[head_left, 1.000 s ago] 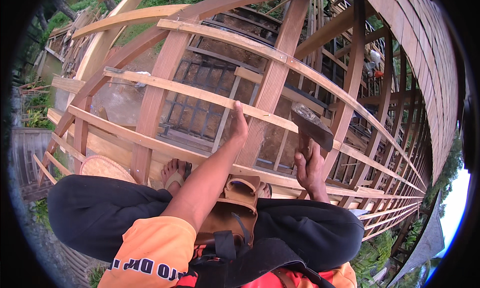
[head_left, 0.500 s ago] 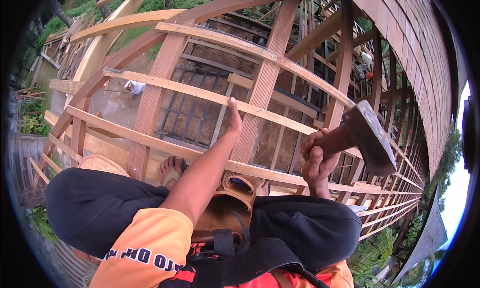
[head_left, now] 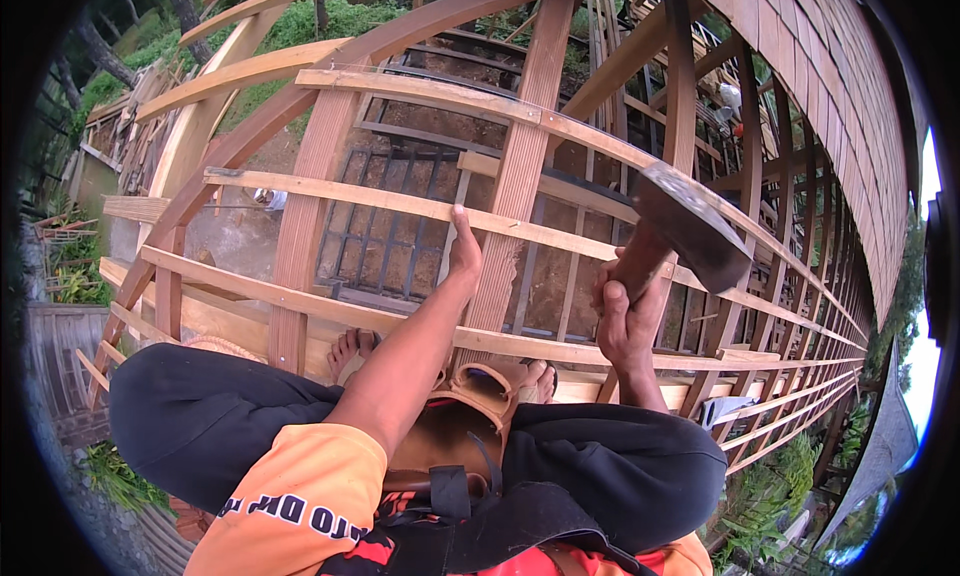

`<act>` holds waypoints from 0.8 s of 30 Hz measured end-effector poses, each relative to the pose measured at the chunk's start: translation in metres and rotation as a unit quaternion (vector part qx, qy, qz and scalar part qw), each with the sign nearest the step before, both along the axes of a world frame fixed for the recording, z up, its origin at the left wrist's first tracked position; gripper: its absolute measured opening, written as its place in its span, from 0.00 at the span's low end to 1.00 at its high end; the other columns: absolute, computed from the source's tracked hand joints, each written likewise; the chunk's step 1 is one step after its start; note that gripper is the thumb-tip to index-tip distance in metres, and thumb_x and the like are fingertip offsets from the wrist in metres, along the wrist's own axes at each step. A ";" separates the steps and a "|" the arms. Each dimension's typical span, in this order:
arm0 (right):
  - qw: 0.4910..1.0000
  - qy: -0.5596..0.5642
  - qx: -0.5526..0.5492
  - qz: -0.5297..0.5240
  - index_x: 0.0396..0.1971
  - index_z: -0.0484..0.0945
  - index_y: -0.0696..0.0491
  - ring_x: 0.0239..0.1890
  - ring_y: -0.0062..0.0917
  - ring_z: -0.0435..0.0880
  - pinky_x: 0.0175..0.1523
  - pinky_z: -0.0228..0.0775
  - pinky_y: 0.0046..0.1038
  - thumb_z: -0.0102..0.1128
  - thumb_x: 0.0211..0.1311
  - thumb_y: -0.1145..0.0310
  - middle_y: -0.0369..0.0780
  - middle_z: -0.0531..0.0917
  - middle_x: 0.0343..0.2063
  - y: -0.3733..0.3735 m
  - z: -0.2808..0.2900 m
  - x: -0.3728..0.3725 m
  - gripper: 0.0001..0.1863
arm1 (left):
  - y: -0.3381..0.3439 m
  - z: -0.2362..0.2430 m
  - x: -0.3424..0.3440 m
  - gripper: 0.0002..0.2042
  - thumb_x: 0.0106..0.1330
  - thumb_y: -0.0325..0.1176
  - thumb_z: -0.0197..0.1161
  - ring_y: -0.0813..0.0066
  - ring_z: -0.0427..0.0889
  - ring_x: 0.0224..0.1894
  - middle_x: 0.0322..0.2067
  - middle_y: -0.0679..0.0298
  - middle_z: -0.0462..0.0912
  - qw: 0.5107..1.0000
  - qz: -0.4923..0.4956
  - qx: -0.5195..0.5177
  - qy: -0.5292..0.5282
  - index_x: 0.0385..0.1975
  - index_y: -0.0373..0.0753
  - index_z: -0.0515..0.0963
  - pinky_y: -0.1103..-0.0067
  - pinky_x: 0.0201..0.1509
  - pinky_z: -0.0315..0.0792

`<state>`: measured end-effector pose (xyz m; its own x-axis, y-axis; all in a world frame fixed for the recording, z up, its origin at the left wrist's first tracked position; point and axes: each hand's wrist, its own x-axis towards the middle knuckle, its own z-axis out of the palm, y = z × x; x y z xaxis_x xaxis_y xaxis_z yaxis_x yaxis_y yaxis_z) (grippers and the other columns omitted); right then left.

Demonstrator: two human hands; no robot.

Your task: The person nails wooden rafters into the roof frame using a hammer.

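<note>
My right hand (head_left: 628, 321) is closed round the thick wooden handle of a hatchet (head_left: 693, 228). Its broad, dark metal head is raised in front of me, above the roof battens. My left hand (head_left: 464, 248) reaches forward to a light wooden batten (head_left: 370, 195), beside a wide reddish rafter (head_left: 508, 208). One straight digit shows against the batten's edge; the others are mostly hidden. That batten runs across the rafters, with a second batten (head_left: 430, 94) beyond it and a third (head_left: 250, 288) nearer my feet.
Between the timbers, gaps open down to bare ground and dark metal bars (head_left: 385, 221). My feet, one bare foot (head_left: 352, 348) showing at left, are among the near battens. A brown leather tool pouch (head_left: 470, 406) hangs at my waist. Wooden shingles (head_left: 800, 86) cover the slope at upper right.
The hatchet and my right hand have shifted a little up and to the left in the picture. My left hand keeps its place at the batten. The view has tilted slightly.
</note>
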<state>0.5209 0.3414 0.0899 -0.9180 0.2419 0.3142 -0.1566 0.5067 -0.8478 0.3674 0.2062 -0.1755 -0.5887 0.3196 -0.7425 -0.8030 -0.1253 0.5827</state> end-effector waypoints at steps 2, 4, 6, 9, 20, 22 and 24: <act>0.976 0.187 -0.097 0.046 0.63 0.58 0.53 0.25 0.20 0.69 0.26 0.62 0.23 0.55 0.72 0.51 0.40 0.73 0.32 -0.003 0.007 -0.008 0.30 | 0.001 0.001 0.003 0.58 0.59 0.82 0.28 0.51 0.59 0.72 0.70 0.43 0.60 1.000 -0.001 0.017 -0.005 0.71 0.29 0.54 0.68 0.73 0.55; 0.970 0.227 -0.074 0.049 0.63 0.59 0.52 0.25 0.19 0.69 0.27 0.62 0.22 0.55 0.72 0.51 0.38 0.72 0.31 -0.002 -0.010 -0.006 0.30 | 0.003 0.007 0.009 0.57 0.60 0.81 0.27 0.52 0.58 0.73 0.71 0.44 0.58 1.000 0.006 0.023 -0.002 0.72 0.29 0.53 0.68 0.74 0.54; 0.999 0.029 -0.036 -0.011 0.52 0.65 0.57 0.29 0.31 0.78 0.31 0.70 0.31 0.56 0.71 0.59 0.44 0.77 0.32 0.009 -0.061 0.025 0.20 | 0.012 0.015 0.005 0.56 0.61 0.80 0.27 0.53 0.57 0.73 0.71 0.45 0.56 0.999 0.012 0.037 0.013 0.73 0.30 0.52 0.68 0.74 0.53; 0.932 -0.342 0.110 -0.040 0.45 0.65 0.59 0.37 0.65 0.77 0.37 0.68 0.52 0.55 0.70 0.66 0.63 0.78 0.26 -0.015 -0.063 0.000 0.14 | 0.008 0.021 0.006 0.53 0.64 0.78 0.27 0.55 0.53 0.74 0.73 0.46 0.53 0.996 0.015 0.083 0.024 0.74 0.33 0.50 0.69 0.75 0.49; 0.934 0.333 -0.119 0.052 0.60 0.61 0.50 0.24 0.22 0.68 0.28 0.66 0.25 0.56 0.71 0.49 0.39 0.73 0.28 -0.014 0.016 -0.019 0.28 | -0.010 0.005 0.002 0.59 0.57 0.83 0.29 0.54 0.60 0.68 0.67 0.44 0.57 0.999 0.005 0.042 0.001 0.69 0.26 0.51 0.67 0.71 0.55; 0.996 0.079 -0.020 -0.023 0.53 0.67 0.55 0.28 0.36 0.81 0.29 0.69 0.34 0.56 0.72 0.60 0.49 0.79 0.33 0.003 -0.061 0.021 0.19 | 0.012 0.012 0.006 0.60 0.58 0.83 0.29 0.53 0.55 0.73 0.72 0.43 0.52 0.998 -0.008 0.066 -0.001 0.72 0.27 0.48 0.67 0.75 0.51; 0.927 -0.353 0.120 -0.049 0.44 0.66 0.62 0.38 0.65 0.74 0.38 0.68 0.50 0.56 0.69 0.65 0.63 0.76 0.25 -0.007 -0.071 0.008 0.16 | 0.012 0.015 0.008 0.59 0.59 0.82 0.29 0.53 0.56 0.73 0.71 0.43 0.55 0.998 -0.017 0.064 0.006 0.72 0.27 0.52 0.68 0.74 0.52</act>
<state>0.5287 0.3345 0.0186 -0.8925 0.3363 -0.3007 0.4511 0.6765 -0.5822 0.3754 0.2181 -0.1603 -0.5843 0.4316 -0.6873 -0.8011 -0.1711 0.5735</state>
